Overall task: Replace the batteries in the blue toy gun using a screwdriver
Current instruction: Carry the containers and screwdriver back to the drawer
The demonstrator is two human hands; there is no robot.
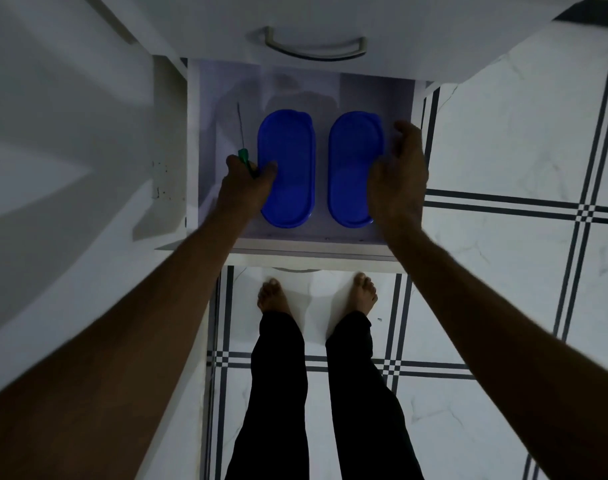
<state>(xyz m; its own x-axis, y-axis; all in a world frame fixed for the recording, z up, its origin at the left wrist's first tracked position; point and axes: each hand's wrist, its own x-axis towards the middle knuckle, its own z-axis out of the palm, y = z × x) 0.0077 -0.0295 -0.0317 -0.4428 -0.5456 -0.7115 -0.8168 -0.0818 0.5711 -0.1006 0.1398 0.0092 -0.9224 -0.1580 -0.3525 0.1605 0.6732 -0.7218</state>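
A person stands barefoot on a white tiled floor (503, 161) with dark lines, in front of a pulled-out white drawer (316, 244). Both arms reach down into the drawer. The left hand (247, 183) is closed around the green handle of a screwdriver (244, 157), and its thin metal shaft points away from the person, along the left side of the drawer. The thumb of this hand rests on the edge of the left blue lid (287, 168). Two blue oval containers sit side by side in the drawer, close but not touching. The right hand (397, 174) is open, with its fingers loosely curled at the right edge of the right blue lid (352, 168); I cannot tell if it really touches it. Above the open drawer is another white drawer front with a curved handle (316, 46). The person's bare feet (273, 295) stand just under the drawer's front, and the legs wear dark trousers (278, 393). The room is dim. The blue toy gun is nowhere to be seen from here.
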